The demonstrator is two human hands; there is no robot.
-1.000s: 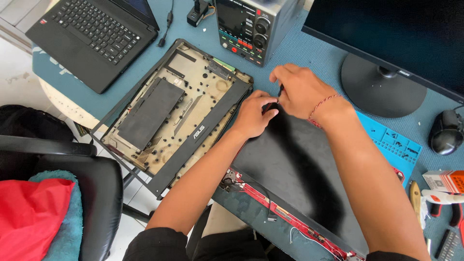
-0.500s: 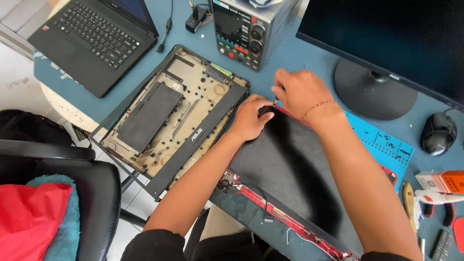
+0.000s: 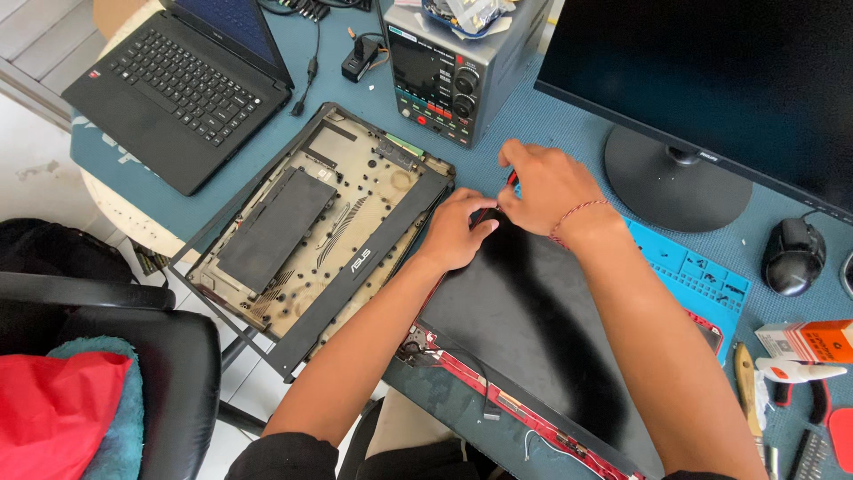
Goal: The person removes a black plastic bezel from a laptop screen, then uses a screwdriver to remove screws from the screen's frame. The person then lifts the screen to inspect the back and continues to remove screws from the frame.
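The screen panel (image 3: 533,329) lies flat and face down on the blue table (image 3: 569,124), its dark back up, just right of the open laptop base (image 3: 311,231). It looks thin, wide and stiff but fragile; it probably flexes and cracks if lifted by 1 corner, so the safer hold is along 2 opposite edges, clear of the red frame strip (image 3: 515,400) and loose thin wires at its near edge.

Both hands meet at the panel's far-left corner. The left hand (image 3: 458,227) rests on the panel with its fingers curled narrow, the fingertips pressing at that corner. The right hand (image 3: 546,187) sits just beyond it, touching the left, fingers pinched around a small red-and-black tool (image 3: 508,180); what kind of tool I cannot tell.

Beyond the panel stand a bench power supply (image 3: 444,67) and a monitor (image 3: 711,80). To the panel's right lie a blue mat (image 3: 697,271), a mouse (image 3: 793,253) and a few hand tools (image 3: 782,391). Far left of the panel, past the base, sits a black laptop (image 3: 178,80).
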